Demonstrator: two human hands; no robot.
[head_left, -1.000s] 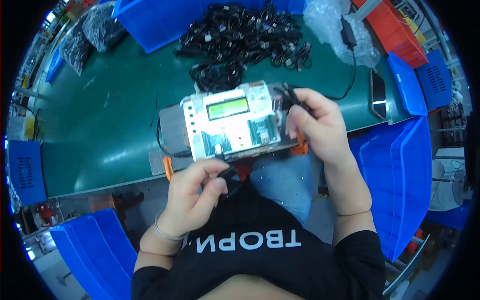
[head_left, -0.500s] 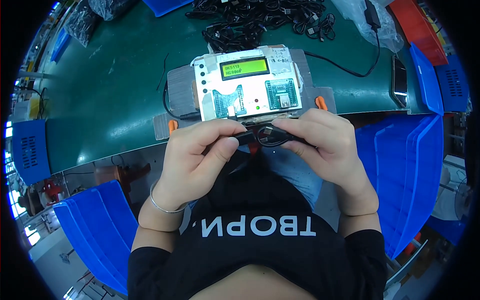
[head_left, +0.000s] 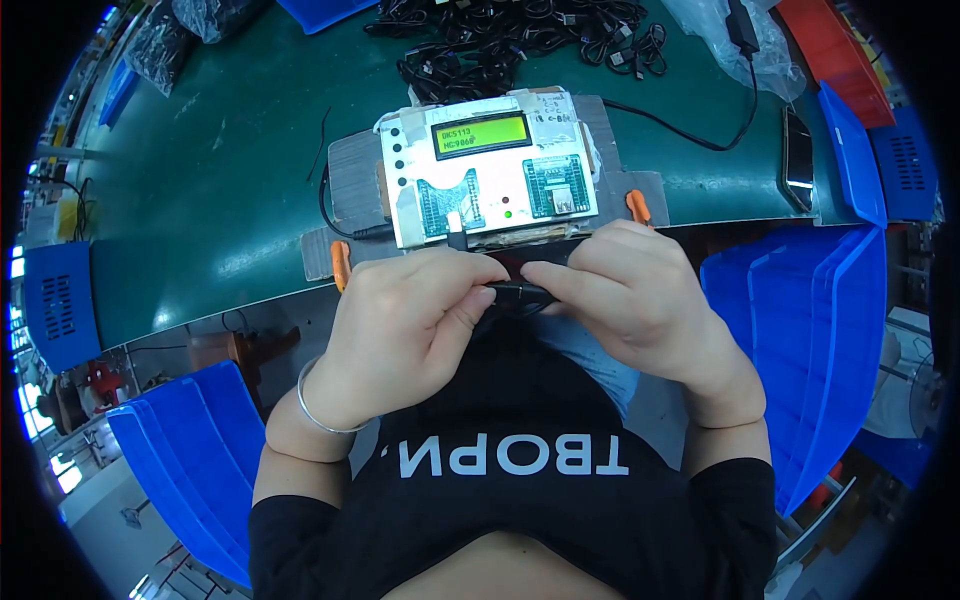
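View from above a person seated at a green bench [head_left: 230, 180]. Both hands meet just below the bench edge, over the lap, w/ a short black cable [head_left: 518, 293] between them. Left hand [head_left: 410, 320] is curled, thumb and forefinger pinched on the cable's left end; right hand [head_left: 630, 300] is closed the same way on its right end, fingertips [head_left: 540, 272] nearly touching the left's. Cable lies level across the gap, mostly hidden by the fingers; only a short dark stretch shows, so plug type can't be told. Directly above the hands, at the bench edge, sits a white test box [head_left: 490, 170] w/ a lit green screen and two small green boards. As for progress, judging by position: cable is in hand but not plugged into the box, so any testing looks yet to be done. Behind the box lies a big pile of black cables [head_left: 520, 30]. Blue bins [head_left: 800, 350] stand at the person's right, more at lower left.
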